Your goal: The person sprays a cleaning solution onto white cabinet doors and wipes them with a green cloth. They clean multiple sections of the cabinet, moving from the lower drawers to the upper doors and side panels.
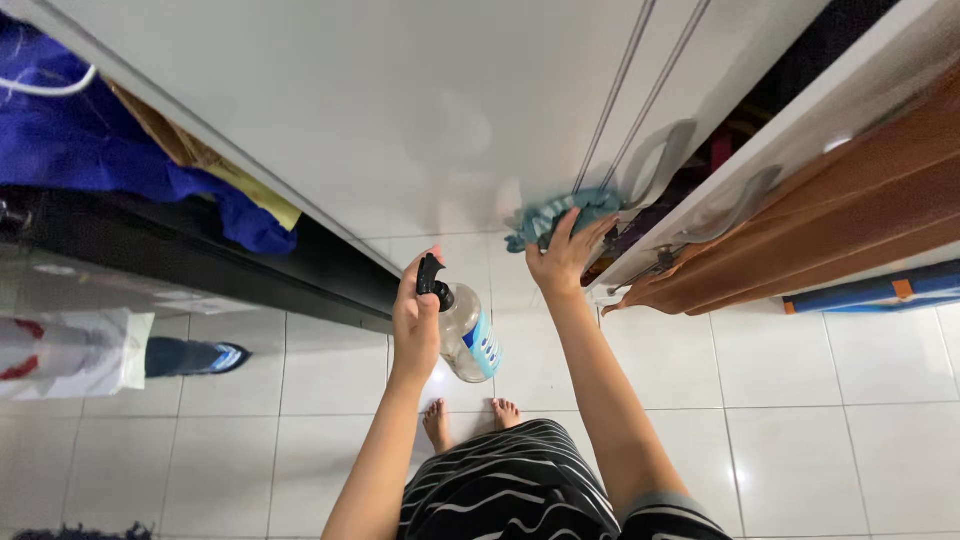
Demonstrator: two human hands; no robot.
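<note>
at centre frame the left hand (415, 320) holds a clear plastic spray bottle with a black trigger head (462, 330), grip closed round its neck; it looks light, smooth, perhaps slippery. just right, the right hand (562, 258) presses a soft, limp teal cloth (550, 215) flat against the glossy white cabinet door (400, 110), fingers spread.

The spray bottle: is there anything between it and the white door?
Nothing visible. The left hand holds the spray bottle with open air between its black nozzle and the white cabinet door. The right hand presses a teal cloth on the door off to the side, not in front.
</note>
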